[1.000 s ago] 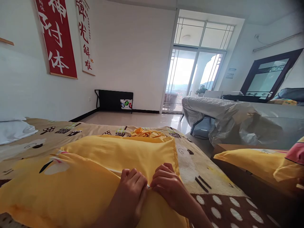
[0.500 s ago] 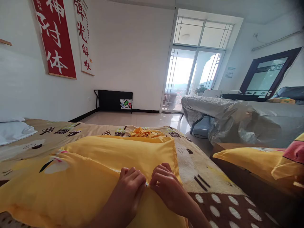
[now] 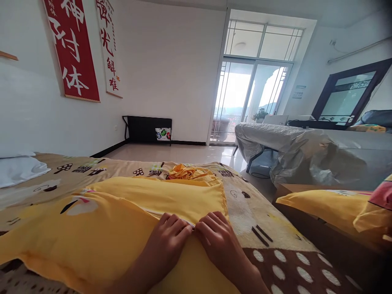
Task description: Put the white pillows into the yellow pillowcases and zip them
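Observation:
A yellow pillow in a cartoon-print case (image 3: 101, 228) lies across the bed in front of me. Both my hands rest on its near right part, side by side. My left hand (image 3: 167, 241) has its fingers curled and pinched at the pale seam or zip line of the case (image 3: 171, 216). My right hand (image 3: 219, 239) is curled the same way, its fingertips meeting the left hand's at that seam. A crumpled yellow cloth (image 3: 190, 171) lies beyond the pillow near the bed's far edge.
The bed carries a beige cartoon blanket (image 3: 254, 228) and a white pillow (image 3: 18, 169) at the left. Another yellow pillow (image 3: 321, 202) sits on furniture at the right. A plastic-covered table (image 3: 294, 147) stands by the balcony door (image 3: 245, 106). Red banners (image 3: 73, 49) hang on the wall.
My hands have slid slightly forward along the seam and flattened a little on the pillow. The pillow's near edge has bulged upward at the left.

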A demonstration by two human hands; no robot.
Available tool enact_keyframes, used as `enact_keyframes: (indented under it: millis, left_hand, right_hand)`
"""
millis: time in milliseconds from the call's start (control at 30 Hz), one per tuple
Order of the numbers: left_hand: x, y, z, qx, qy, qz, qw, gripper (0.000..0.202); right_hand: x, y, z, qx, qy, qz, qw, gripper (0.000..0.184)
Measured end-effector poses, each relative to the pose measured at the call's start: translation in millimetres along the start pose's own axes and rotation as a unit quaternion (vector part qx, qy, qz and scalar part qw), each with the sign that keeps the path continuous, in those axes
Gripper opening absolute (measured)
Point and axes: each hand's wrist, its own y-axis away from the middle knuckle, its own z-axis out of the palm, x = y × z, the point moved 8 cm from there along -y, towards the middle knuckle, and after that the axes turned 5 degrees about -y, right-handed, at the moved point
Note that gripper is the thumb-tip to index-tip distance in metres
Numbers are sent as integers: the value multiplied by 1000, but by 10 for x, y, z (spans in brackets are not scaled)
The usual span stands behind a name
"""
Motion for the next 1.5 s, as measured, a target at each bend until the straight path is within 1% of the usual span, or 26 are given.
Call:
enact_keyframes:
  millis: [100,167,267,400,500,600,667,800,900,967,1100,1200,1333,1500]
  left_hand:
    - [-139,-11,61,-48,13,-44,998,17]
    - [-231,3,90,-78,9,-73,994,14]
    - [-304,28,103,-104,4,-87,991,13]
    - [-294,47,97,-106,5,-64,992,16]
    - [-274,59,115,-110,1,-52,993,16]
    - [-246,62,136,-123,9,-39,992,15]
    - [-229,61,146,-134,22,-37,990,14]
    - [-184,58,169,-151,69,-54,985,12]
    - [-144,63,200,-149,104,-67,981,18]
    - [-158,72,226,-141,134,-92,977,22]
    - [-256,102,296,-135,182,-162,961,27]
    - [-286,101,341,-144,164,-188,958,25]
    - [-265,38,390,-168,104,-202,959,19]
    - [-227,-61,470,-212,69,-188,956,17]
  right_hand:
    - [36,14,58,-18,22,-20,999,20]
    - [62,13,83,-28,18,-21,999,19]
    - [91,8,96,-26,0,-16,1000,19]
    - [112,11,87,8,5,-12,1000,20]
    - [62,25,85,29,37,-48,998,21]
    - [19,43,93,33,68,-80,994,22]
    - [31,46,97,25,67,-77,994,23]
    - [87,43,113,-15,22,-58,998,26]
    - [110,41,119,-40,3,-51,998,24]
    - [113,38,122,-51,-3,-50,997,22]
    - [104,28,131,-59,-12,-51,997,21]
    - [112,21,145,-62,-29,-44,997,20]
    - [128,23,161,-67,-57,-37,995,17]
    - [146,23,142,-59,-76,-32,995,19]
